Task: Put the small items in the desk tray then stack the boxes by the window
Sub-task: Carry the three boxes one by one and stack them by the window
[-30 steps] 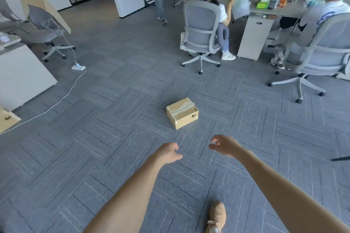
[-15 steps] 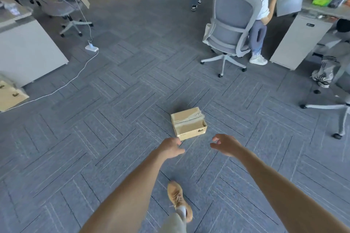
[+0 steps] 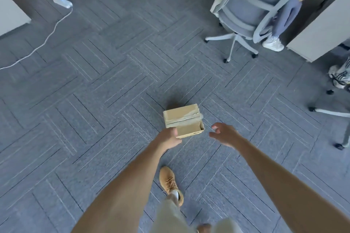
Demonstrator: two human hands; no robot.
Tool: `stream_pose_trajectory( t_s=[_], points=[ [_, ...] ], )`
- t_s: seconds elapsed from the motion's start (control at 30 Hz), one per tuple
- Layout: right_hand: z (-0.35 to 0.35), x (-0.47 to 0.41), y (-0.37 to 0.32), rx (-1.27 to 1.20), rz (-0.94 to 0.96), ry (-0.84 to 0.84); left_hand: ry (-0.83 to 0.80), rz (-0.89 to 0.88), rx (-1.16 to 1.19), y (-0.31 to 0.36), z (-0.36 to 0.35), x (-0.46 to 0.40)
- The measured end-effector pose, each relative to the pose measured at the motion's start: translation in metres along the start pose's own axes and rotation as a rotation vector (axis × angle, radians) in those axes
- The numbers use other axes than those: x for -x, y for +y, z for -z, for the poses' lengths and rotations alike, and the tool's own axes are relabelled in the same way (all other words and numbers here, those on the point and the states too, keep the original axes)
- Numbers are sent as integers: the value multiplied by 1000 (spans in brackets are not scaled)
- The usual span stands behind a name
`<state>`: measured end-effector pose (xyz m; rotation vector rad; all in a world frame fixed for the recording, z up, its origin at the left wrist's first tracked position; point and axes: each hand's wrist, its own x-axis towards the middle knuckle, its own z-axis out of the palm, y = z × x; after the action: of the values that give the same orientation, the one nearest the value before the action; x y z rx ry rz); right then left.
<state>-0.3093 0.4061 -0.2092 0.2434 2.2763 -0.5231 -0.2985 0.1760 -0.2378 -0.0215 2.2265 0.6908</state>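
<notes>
A small cardboard box [image 3: 183, 119] with clear tape across its top lies on the grey carpet in the middle of the view. My left hand [image 3: 169, 136] reaches down to the box's near left corner and overlaps it; whether the fingers touch it is hard to tell. My right hand [image 3: 223, 134] hovers a little to the right of the box, fingers spread and curled, holding nothing. Both arms stretch forward from the bottom of the view.
A grey office chair [image 3: 251, 11] with a seated person stands at the upper right beside a white cabinet [image 3: 322, 30]. A white cable with a power strip [image 3: 62, 2] runs across the floor at the upper left. My tan shoe [image 3: 170, 181] is just behind the box.
I have stepped closer and the view has tilted down. Both hands have come down to the box, the left now at its corner, the right beside it.
</notes>
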Motion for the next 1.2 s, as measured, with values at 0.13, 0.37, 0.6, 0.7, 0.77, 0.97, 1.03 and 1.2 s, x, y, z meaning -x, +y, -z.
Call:
stream_pose_trajectory(
  t_s=[0.13, 0.37, 0.6, 0.7, 0.77, 0.97, 1.03, 1.2],
  points=[
    [2, -72, -2, 3, -19, -54, -12, 105, 76, -22, -7, -57],
    [-33, -211, 43, -49, -42, -147, -34, 311, 227, -75, -67, -149],
    [-105, -341, 118, -148, -89, -196, -69, 437, 286, -116, -164, -272],
    [-142, -395, 154, -160, -106, -193, 57, 476, 338, -136, -205, -336],
    [-166, -427, 178, -164, -127, -183, 157, 521, 370, -152, -234, -370],
    [-232, -510, 233, -275, -160, -150, 158, 663, 469, -211, -313, -443],
    [-249, -531, 244, -329, -165, -113, 180, 701, 503, -229, -333, -458],
    [-279, -579, 268, -405, -118, 36, 189, 691, 581, -265, -368, -491]
  ],
)
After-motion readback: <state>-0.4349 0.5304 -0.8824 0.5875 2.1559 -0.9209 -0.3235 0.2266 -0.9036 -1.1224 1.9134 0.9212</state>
